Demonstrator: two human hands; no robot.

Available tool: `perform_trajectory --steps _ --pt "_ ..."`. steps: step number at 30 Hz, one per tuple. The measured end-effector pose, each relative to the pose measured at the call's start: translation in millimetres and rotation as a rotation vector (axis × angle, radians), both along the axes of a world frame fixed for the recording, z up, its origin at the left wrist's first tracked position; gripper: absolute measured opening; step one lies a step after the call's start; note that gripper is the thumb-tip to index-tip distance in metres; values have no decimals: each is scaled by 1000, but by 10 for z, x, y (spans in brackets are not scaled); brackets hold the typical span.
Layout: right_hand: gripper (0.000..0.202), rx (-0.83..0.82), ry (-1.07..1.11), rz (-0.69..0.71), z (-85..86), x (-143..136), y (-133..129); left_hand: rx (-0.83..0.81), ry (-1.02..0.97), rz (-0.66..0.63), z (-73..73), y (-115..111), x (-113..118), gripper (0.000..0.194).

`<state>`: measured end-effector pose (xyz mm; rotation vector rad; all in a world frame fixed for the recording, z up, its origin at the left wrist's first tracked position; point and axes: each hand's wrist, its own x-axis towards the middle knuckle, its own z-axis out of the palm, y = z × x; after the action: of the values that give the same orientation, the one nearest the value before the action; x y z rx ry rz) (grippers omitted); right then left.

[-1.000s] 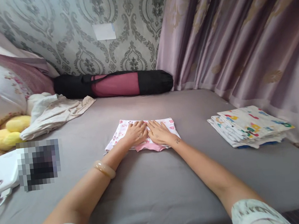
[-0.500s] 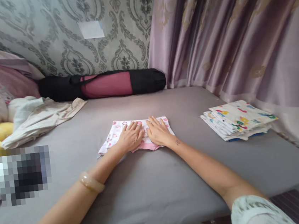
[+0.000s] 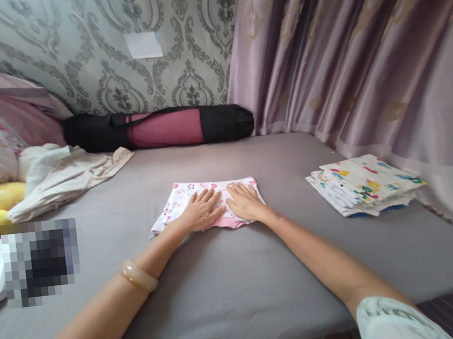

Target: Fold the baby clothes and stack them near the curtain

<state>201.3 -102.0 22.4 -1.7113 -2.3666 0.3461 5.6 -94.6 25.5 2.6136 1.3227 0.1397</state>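
Soft light gives the curtain (image 3: pixel 339 55) a sheen (edges look stretched, one patch (image 3: pixel 42 263) pixelated).

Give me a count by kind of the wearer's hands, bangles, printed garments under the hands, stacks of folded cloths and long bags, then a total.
Hands: 2, left hand and right hand
Bangle: 1
Pink-and-white printed garment: 1
Stack of folded cloths: 1
Long black-and-maroon bag: 1
Total: 6
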Motion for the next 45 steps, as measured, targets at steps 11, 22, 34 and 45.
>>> perform_trajectory --steps 11,22,34,45 --pt "49 -60 42 -511 174 783 372 25 -136 677 115 503 -907 49" --pt "28 -70 156 -483 106 487 423 -219 -244 855 197 477 -696 33" --pt "35 20 228 -567 67 421 204 23 -92 726 178 231 -561 22" --pt "34 152 99 -476 205 307 276 82 -39 716 209 227 -496 32"
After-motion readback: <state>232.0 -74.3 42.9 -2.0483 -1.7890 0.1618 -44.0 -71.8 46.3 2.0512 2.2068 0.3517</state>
